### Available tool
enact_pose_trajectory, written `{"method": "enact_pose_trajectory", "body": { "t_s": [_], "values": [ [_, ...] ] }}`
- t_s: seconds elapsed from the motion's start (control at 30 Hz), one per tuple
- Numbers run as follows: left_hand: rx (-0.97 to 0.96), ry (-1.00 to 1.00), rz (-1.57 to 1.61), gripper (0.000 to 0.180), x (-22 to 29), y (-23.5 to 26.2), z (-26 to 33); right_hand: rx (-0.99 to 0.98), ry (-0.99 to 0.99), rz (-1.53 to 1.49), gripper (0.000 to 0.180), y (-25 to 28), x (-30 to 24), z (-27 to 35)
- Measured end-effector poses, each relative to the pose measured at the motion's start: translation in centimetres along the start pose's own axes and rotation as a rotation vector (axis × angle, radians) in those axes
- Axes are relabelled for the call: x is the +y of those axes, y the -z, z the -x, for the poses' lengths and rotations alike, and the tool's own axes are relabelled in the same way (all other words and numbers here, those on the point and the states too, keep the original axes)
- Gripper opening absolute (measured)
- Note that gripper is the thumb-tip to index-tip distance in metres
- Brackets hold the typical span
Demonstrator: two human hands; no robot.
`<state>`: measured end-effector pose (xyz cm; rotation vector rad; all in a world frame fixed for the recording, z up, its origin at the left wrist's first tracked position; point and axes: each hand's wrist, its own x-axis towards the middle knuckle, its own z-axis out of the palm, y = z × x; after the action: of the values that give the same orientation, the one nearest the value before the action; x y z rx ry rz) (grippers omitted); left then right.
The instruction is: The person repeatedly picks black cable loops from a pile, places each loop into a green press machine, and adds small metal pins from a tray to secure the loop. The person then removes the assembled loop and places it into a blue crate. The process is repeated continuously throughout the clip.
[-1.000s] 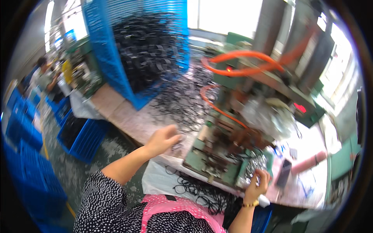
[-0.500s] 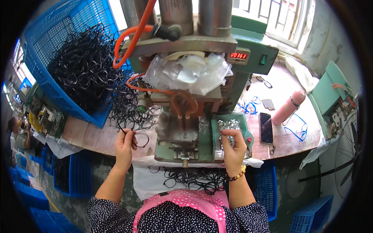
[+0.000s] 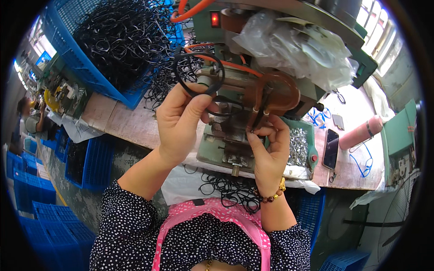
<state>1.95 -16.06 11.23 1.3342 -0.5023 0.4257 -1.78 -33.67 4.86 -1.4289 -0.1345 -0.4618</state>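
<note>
My left hand is raised at the left front of a green press machine, its thumb and fingers pinched on a black cord loop. Part of the cord curls above the knuckles, and another part arcs toward the press's working area. At the front of that area my right hand has thumb and index finger pressed together. Whatever lies between those fingertips is too small to make out. Beside this hand, a green tray holds many small shiny metal pieces.
A blue crate heaped with black loops stands back left; more spill onto the table. Black loops lie on white sheeting before me. An orange hose crosses the press. Rightward are a phone and pink bottle.
My left hand has lifted the black loop up and rightward to the press. My right hand has moved from the metal-piece tray to the press's front. The whole view has shifted.
</note>
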Motion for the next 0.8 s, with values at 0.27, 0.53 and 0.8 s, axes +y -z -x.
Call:
{"method": "enact_pose_trajectory", "body": {
  "t_s": [0.27,0.53,0.8],
  "values": [
    [-0.113,0.006,-0.177,0.014,1.4,0.2,1.6,-0.066,0.035,-0.04,0.048,0.2,-0.1,-0.5],
    [-0.333,-0.042,-0.342,0.011,0.0,-2.6,2.6,0.053,0.084,0.051,0.037,3.8,-0.5,-0.2],
    [-0.382,-0.278,-0.517,0.013,-1.5,-3.0,2.1,0.353,0.313,0.367,0.03,9.2,0.1,0.6]
  ]
}}
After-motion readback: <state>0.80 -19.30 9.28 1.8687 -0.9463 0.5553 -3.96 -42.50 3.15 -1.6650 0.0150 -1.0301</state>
